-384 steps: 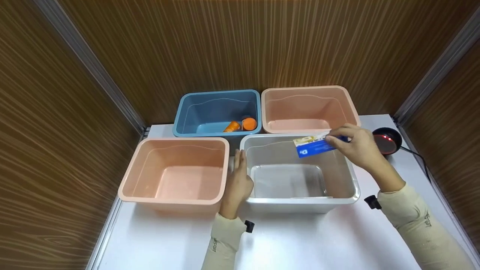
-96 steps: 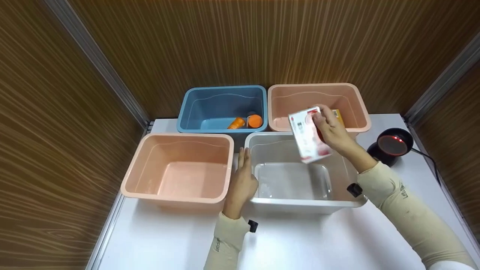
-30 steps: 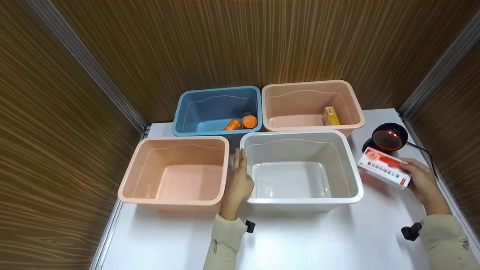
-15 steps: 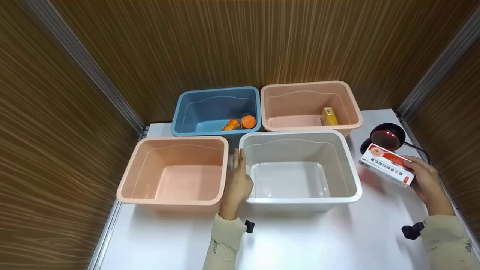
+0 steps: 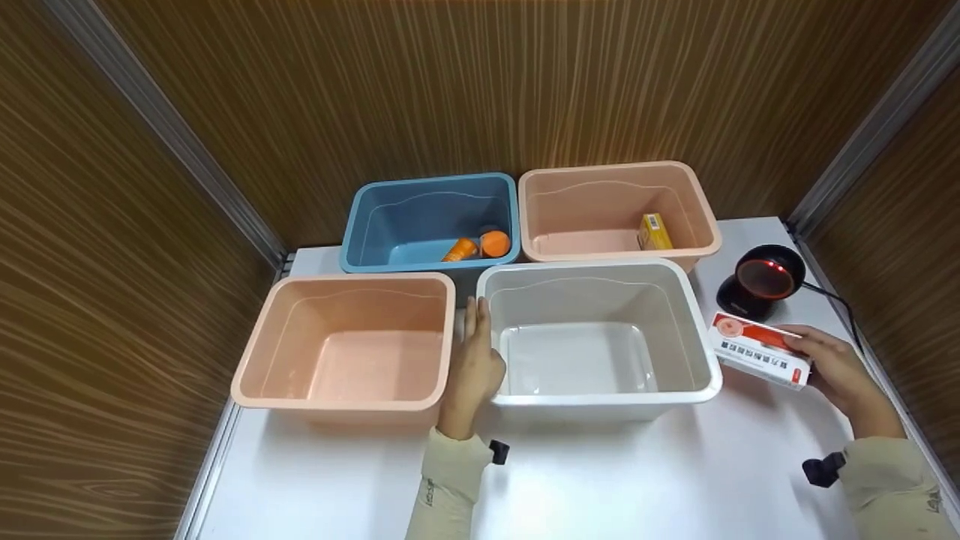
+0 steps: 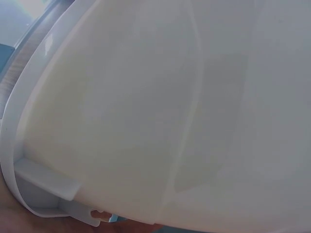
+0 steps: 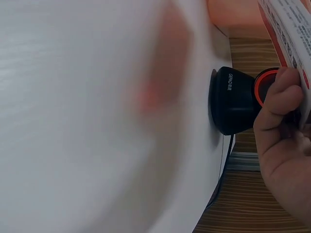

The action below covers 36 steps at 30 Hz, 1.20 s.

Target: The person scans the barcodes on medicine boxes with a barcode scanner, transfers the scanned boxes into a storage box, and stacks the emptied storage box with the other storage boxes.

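Note:
My right hand (image 5: 840, 371) pinches a white-and-red medicine box (image 5: 759, 351) by its right end, printed side up, to the right of the white bin (image 5: 600, 399). The box is close in front of a black desktop barcode scanner (image 5: 761, 281), whose round window glows red. In the right wrist view the thumb and curled fingers hold the medicine box (image 7: 294, 36) clear of the table. My left hand (image 5: 472, 375), fingers straight, rests against the white bin's left side. The left wrist view is mostly the white bin's wall (image 6: 131, 107), with a bit of hand below its rim.
Behind stand a blue bin (image 5: 427, 182) holding two orange-capped bottles (image 5: 493, 244) and a peach bin (image 5: 600, 171) with a yellow box (image 5: 655, 232). Another peach bin (image 5: 337, 405) is at the left. The scanner's cable (image 5: 840, 300) runs along the right edge; wooden walls enclose the table.
Earlier my right hand held a blue box; later a yellow box lay in the back peach bin. The medicine box went from over the white bin to the scanner, and just now dipped slightly.

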Each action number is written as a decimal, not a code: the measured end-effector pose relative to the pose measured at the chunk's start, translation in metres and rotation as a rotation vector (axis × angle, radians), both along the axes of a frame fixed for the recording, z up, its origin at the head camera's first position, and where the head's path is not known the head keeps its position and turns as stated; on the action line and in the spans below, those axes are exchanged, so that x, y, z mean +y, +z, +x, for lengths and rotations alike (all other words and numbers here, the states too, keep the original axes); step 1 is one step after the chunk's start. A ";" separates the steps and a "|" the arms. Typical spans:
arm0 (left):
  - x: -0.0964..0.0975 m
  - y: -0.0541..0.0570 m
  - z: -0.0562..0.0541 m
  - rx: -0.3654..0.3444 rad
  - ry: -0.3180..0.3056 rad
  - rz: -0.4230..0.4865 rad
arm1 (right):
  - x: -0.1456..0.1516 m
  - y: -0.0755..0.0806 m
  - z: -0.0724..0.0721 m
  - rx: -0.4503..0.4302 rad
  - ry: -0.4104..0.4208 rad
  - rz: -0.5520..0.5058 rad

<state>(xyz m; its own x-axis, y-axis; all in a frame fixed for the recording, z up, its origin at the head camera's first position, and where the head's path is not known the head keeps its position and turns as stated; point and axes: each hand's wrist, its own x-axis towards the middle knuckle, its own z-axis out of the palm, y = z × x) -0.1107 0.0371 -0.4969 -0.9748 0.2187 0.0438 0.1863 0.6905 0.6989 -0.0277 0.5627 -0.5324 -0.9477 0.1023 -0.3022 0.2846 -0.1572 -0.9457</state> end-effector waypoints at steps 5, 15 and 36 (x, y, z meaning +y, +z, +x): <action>0.000 0.000 0.000 -0.004 0.000 0.010 | 0.000 0.008 0.002 0.027 -0.040 -0.082; 0.000 0.001 0.001 0.013 -0.008 0.004 | 0.003 0.019 0.004 0.047 -0.171 -0.184; -0.001 0.001 0.001 0.014 -0.007 -0.006 | -0.015 0.024 0.011 0.293 -0.017 -0.171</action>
<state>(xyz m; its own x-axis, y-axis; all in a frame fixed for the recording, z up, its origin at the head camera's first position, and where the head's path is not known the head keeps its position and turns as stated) -0.1098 0.0359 -0.4958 -0.9726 0.2258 0.0556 0.2006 0.6934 0.6921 -0.0167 0.5482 -0.5087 -0.9955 0.0897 -0.0317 0.0010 -0.3231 -0.9464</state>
